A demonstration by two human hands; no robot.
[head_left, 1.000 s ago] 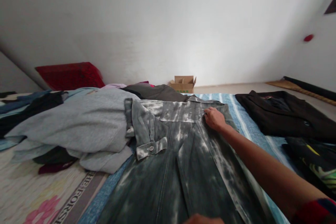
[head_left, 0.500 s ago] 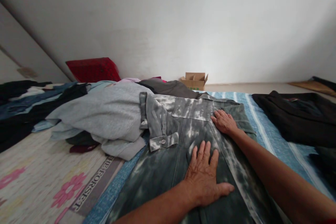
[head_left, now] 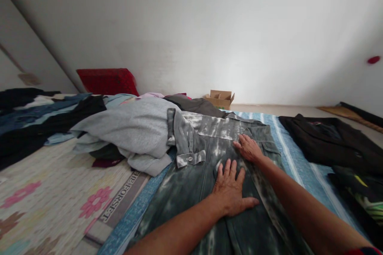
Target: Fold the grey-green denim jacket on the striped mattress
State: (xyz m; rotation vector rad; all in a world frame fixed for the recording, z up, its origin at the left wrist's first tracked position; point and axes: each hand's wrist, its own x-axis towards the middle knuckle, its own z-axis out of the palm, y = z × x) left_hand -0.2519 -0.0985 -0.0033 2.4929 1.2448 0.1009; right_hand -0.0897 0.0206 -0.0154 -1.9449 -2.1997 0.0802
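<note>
A dark grey-green, white-mottled denim jacket or coat [head_left: 176, 203] lies spread lengthwise in front of me. Its left sleeve is folded inward, and the cuff [head_left: 191, 159] shows a metal button. Flat on the middle of the garment rests my left hand [head_left: 231, 191], fingers spread and thumb out to the right. Farther up, my right hand [head_left: 249, 148] presses on its right part below the yoke seam, fingers extended and close together. Neither hand grasps anything. My forearms cover part of the lower cloth.
Beneath lies a striped blue sheet [head_left: 291, 155], with a floral mat [head_left: 66, 183] at left. A grey sweatshirt [head_left: 134, 127] and other heaped clothes adjoin the garment's left side. Folded dark clothes [head_left: 326, 139] lie right. A cardboard box [head_left: 220, 99] and red box [head_left: 106, 80] stand by the wall.
The view has turned slightly right, bringing more of the dark clothes into sight. My right hand has slid a little inward and nearer across the cloth; my left hand stays nearly in place.
</note>
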